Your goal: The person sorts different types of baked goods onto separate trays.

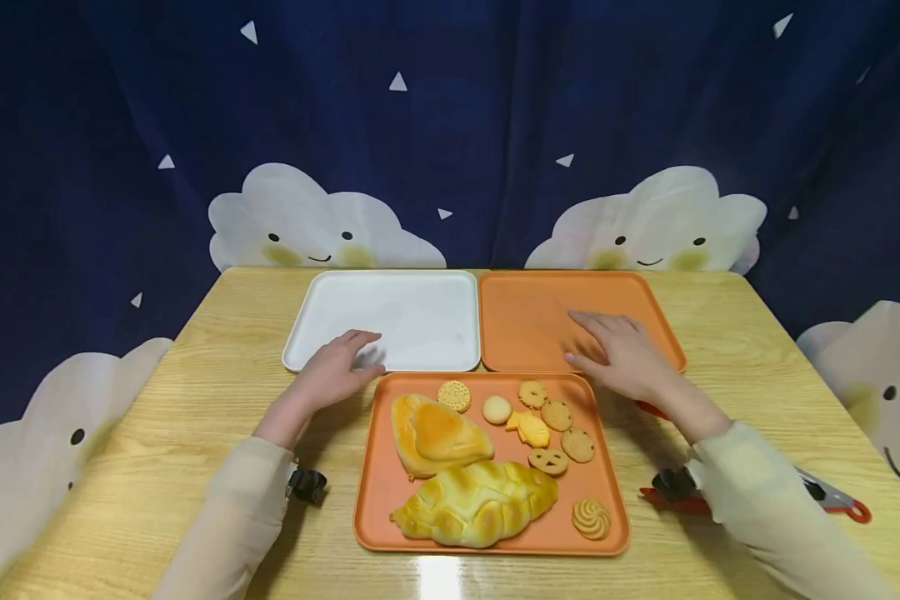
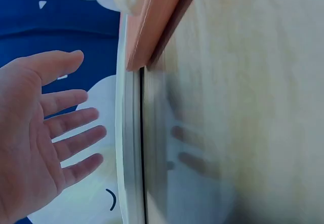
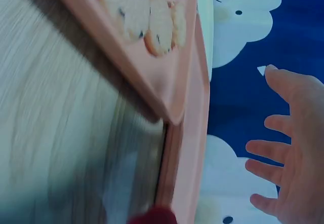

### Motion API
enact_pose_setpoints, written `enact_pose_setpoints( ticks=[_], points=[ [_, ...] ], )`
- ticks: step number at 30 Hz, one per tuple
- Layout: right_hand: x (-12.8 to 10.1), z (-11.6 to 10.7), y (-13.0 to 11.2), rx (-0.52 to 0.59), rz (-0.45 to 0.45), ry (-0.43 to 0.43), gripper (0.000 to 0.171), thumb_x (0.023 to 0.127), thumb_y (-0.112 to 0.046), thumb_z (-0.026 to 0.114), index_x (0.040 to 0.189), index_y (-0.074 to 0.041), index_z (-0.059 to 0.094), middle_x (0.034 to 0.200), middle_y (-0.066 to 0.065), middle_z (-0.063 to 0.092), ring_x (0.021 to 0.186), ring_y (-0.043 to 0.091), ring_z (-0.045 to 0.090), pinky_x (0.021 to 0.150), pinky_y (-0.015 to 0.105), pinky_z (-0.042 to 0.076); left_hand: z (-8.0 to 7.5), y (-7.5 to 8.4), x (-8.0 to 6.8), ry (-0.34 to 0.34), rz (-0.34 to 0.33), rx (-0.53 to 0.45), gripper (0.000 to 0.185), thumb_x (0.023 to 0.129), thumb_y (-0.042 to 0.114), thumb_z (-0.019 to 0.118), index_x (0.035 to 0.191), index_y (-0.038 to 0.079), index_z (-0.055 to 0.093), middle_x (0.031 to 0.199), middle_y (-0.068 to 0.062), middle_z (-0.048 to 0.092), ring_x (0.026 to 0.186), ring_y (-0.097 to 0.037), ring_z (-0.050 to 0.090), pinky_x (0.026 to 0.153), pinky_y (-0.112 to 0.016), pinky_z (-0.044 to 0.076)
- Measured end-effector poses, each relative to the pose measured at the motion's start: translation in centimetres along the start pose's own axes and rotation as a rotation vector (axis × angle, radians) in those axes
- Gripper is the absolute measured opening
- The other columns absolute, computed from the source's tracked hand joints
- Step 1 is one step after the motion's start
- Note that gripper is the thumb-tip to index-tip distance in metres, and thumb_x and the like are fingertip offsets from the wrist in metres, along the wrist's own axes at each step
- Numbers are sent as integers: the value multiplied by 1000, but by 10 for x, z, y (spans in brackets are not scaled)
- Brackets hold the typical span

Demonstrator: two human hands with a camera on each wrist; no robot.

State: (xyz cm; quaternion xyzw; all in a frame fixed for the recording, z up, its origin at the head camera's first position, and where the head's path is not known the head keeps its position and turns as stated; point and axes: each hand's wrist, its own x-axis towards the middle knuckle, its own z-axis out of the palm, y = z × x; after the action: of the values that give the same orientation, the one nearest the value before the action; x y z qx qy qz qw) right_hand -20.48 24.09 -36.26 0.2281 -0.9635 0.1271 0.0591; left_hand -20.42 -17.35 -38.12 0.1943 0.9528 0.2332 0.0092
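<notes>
In the head view my left hand (image 1: 335,373) hovers by the near left corner of a white tray (image 1: 390,321), fingers spread and holding nothing. My right hand (image 1: 625,354) is over the near right part of an orange tray (image 1: 525,317), also relaxed and bare. Between and below them lies a second orange tray (image 1: 487,552). On it sit a triangular pastry (image 1: 438,433), a long braided bread (image 1: 480,504), and several cookies, among them a fish-shaped one (image 1: 532,429), a pretzel-shaped one (image 1: 547,461) and a swirl cookie (image 1: 591,518). Both wrist views show the fingers apart.
Red-handled tongs (image 1: 832,497) lie on the wooden table (image 1: 157,467) at right, partly hidden under my right forearm. A dark blue curtain (image 1: 480,125) with clouds hangs behind the table's far edge. The three trays stand edge to edge.
</notes>
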Motion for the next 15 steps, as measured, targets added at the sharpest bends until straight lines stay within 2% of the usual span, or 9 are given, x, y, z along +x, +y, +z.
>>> enact_pose_setpoints(
  ticks=[6,11,15],
  points=[
    [-23,-13,13,-22,14,8,66,87,-48,53,141,-14,34,135,18,44,122,40,38,98,61,26,2,-4,-15,-6,-43,-74,47,86,31,59,126,6,51,119,-10,53,103,-28,53,87,-44,46],
    [-47,-18,23,-28,40,-26,66,86,-48,53,140,-13,35,132,19,46,113,41,48,91,64,32,7,-9,-26,7,-63,-151,40,83,22,63,116,2,55,103,-12,57,93,-26,55,80,-41,47],
    [-66,-22,31,-6,60,-70,68,85,-48,54,140,-12,35,131,21,46,107,41,52,85,60,39,13,-12,-30,-56,-91,-247,40,82,20,64,115,-1,52,94,-10,58,82,-22,57,71,-36,50]
  ],
)
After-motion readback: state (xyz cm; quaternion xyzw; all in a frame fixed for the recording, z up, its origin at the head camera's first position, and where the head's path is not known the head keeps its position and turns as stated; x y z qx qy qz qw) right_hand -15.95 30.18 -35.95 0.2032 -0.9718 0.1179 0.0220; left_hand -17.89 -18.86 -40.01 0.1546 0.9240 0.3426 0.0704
